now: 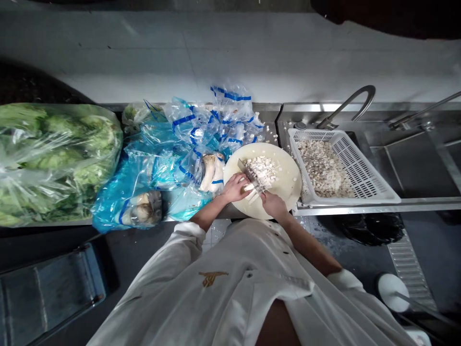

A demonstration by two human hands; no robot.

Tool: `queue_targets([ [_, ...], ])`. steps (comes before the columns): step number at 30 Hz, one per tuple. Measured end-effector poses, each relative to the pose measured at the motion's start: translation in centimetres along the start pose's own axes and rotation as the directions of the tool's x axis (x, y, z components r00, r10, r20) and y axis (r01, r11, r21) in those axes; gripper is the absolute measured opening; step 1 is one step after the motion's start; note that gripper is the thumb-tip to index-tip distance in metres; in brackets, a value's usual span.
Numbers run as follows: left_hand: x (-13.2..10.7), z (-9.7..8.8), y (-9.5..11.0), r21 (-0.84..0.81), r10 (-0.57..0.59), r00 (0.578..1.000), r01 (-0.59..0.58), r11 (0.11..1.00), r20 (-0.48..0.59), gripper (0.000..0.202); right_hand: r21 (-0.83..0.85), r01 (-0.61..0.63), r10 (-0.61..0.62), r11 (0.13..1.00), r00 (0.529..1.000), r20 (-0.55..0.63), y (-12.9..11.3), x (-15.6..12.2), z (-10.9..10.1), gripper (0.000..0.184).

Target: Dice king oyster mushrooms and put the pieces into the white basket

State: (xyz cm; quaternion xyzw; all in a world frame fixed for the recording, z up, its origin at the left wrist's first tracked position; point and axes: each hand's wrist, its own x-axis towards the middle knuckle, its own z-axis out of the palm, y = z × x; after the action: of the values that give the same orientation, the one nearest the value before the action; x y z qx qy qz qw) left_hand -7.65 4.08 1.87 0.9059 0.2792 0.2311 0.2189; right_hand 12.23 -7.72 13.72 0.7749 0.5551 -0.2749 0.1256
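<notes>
Fingers of the right hand (274, 205): closed round the handle of a broad-bladed knife (246, 171). Points the blade away from the body and leftward, low over a round, cream-coloured board (289, 190). Fingers of the left hand (236, 188): bent over the board's left half, tips at a pale mushroom piece (249, 186), just beside the blade; cannot tell whether pinching or only pressing. On the far side of the blade, a loose heap of white diced pieces (263, 169), with strays toward the board's right. Board set on a steel bench (267, 114), near edge close to the white jacket (173, 293). Left of the board, touching or nearly so, whole thick-stemmed mushrooms (212, 173) in clear plastic. Beyond and around these, crumpled clear bags with blue strips (185, 120), tangled with blue plastic (154, 132). Nearer the front edge, more mushrooms (144, 207), bagged. Far left, a large clear bag of leafy greens (57, 163). Right of the board, just beside it, a white slotted basket (376, 185), with chopped brownish-white pieces (320, 168) spread mostly over its left side. Behind the basket, a curved tap (364, 98); farther right, a steel sink (414, 163). Below the bench on the right, black plastic (372, 228).
</notes>
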Motion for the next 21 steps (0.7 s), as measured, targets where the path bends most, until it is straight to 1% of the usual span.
queue_targets([
  [1,-0.1,-0.1,0.1,0.005,0.006,1.000,-0.006,1.000,-0.001,0.043,-0.003,0.001,-0.001,1.000,1.000,0.004,-0.1,0.0,0.0,0.045],
  [4,-0.5,-0.4,0.2,0.006,0.019,1.000,-0.019,1.000,0.003,0.045,-0.019,0.045,-0.046,0.999,0.998,-0.046,0.1,-0.2,-0.2,0.047],
  [6,-0.8,-0.5,0.3,-0.003,0.010,1.000,-0.010,1.000,0.009,0.042,-0.024,0.061,-0.063,0.998,0.996,-0.065,0.1,-0.5,-0.1,0.050],
  [11,-1.3,-0.3,0.5,0.005,0.019,1.000,-0.019,1.000,0.012,0.035,-0.012,0.008,-0.008,1.000,0.999,0.038,-1.1,-0.3,0.4,0.047],
  [12,-1.3,-0.3,0.6,0.005,0.024,1.000,-0.024,1.000,0.011,0.036,-0.014,0.012,-0.011,1.000,0.999,0.038,-1.3,-0.3,0.4,0.046],
  [17,-2.1,-0.3,1.1,-0.006,0.007,1.000,-0.007,1.000,0.002,0.037,-0.023,0.055,-0.056,0.998,0.997,-0.045,-0.8,-1.5,0.4,0.050],
  [21,-2.7,0.1,1.4,0.002,-0.005,1.000,0.005,1.000,0.017,0.031,0.013,0.030,-0.030,0.999,0.999,0.028,-1.2,-1.7,0.8,0.044],
])
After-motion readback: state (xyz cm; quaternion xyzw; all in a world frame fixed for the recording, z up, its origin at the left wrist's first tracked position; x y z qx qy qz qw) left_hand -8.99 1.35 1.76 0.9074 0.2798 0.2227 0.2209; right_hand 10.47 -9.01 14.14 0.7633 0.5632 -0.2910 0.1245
